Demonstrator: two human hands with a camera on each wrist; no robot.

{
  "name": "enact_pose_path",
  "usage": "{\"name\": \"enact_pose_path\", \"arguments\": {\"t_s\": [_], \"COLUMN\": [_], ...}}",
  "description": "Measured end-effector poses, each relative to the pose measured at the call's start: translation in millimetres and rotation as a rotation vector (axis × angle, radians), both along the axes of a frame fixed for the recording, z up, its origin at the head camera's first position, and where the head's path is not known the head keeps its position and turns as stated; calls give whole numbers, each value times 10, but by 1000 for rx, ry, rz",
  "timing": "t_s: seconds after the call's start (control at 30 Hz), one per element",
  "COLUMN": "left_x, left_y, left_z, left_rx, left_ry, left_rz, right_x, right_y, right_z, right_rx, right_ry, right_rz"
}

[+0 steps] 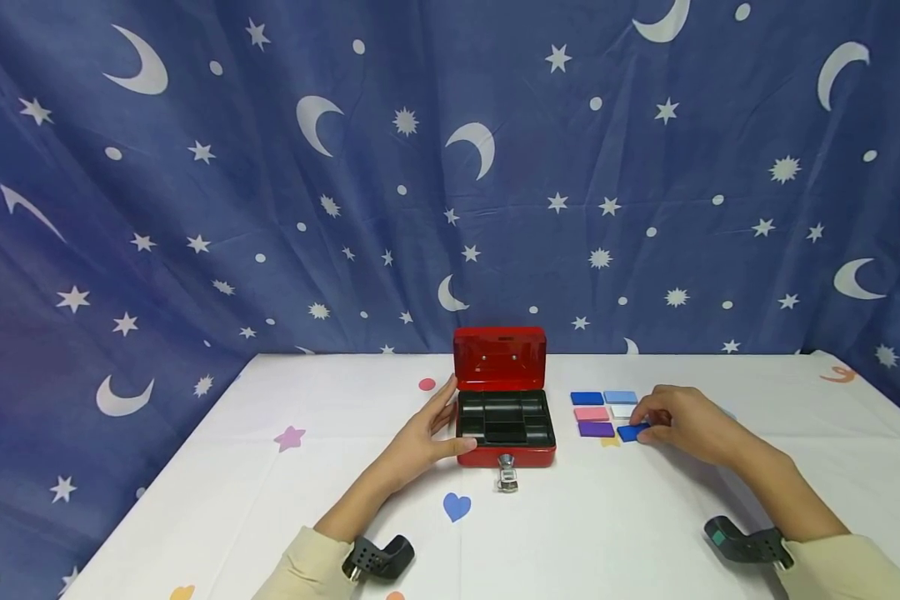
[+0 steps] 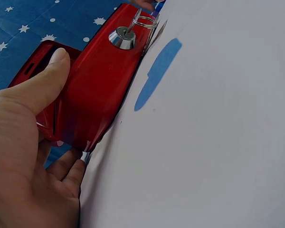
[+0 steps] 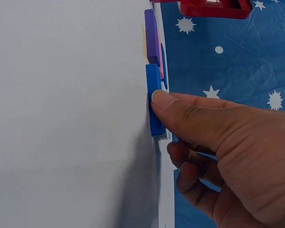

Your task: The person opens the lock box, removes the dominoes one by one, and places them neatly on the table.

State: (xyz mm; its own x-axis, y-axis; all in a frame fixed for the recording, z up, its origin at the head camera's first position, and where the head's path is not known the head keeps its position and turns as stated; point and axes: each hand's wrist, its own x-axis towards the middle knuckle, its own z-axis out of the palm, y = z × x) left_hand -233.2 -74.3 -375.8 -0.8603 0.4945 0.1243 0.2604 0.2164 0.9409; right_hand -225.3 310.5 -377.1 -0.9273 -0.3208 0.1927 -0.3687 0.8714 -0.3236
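Observation:
A red cash box (image 1: 528, 457) stands with its lid (image 1: 499, 358) raised, showing a black compartment tray (image 1: 506, 432). My left hand (image 1: 414, 446) grips the box's left side, thumb at the front corner and fingers along the side. A key with metal rings (image 2: 145, 20) hangs from the front lock (image 2: 123, 39). To the right, my right hand (image 1: 686, 423) pinches a blue rectangular block (image 3: 154, 102) between thumb and fingers, at the near right of a small group. A purple block (image 1: 596, 429), a pink block (image 1: 591, 413) and a white block (image 1: 619, 411) lie beside it.
Behind these lie a dark blue block (image 1: 587, 398) and a light blue block (image 1: 620, 397). A white cloth (image 1: 540, 533) printed with coloured shapes covers the table. A blue curtain (image 1: 390, 217) with moons and stars hangs behind the table.

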Motion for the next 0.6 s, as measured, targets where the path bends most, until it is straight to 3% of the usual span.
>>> {"name": "enact_pose_path", "arguments": {"t_s": [0.6], "left_x": [12], "left_y": [-16], "left_z": [5], "left_rx": [-11], "left_ry": [1], "left_rz": [-5], "right_x": [6], "right_y": [-25], "right_z": [-18], "right_rx": [-20], "right_ry": [19], "right_rz": [-2]}}
